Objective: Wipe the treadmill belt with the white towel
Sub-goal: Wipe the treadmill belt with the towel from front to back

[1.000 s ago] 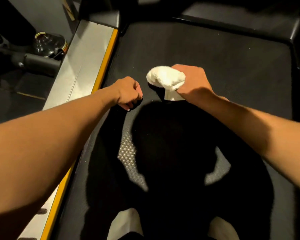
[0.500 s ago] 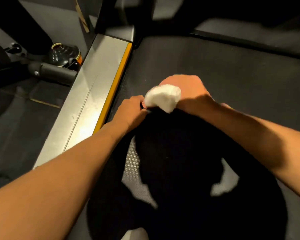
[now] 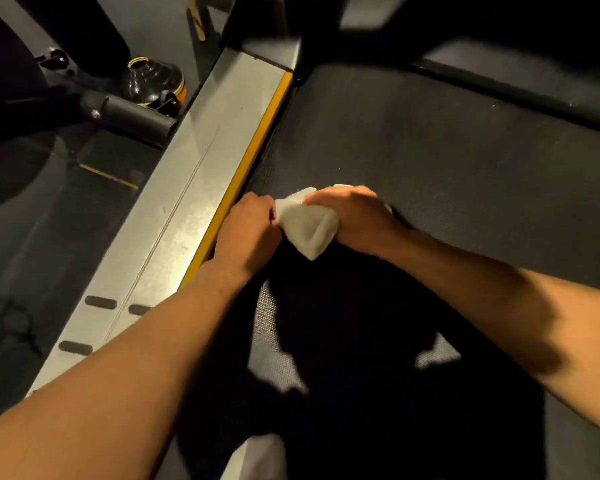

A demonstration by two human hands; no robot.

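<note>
While the right hand is gripping the bunched white towel on the treadmill belt near the yellow strip, the left hand is touching its edge with curled fingers, whether pinching I cannot tell.

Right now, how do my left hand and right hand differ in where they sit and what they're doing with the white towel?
The left hand lies beside the yellow strip; the right hand sits further in over the treadmill belt. The right hand wraps over the white towel and grips it; the left hand's curled fingers only meet its left edge, grip unclear. Both touch the towel.
</note>
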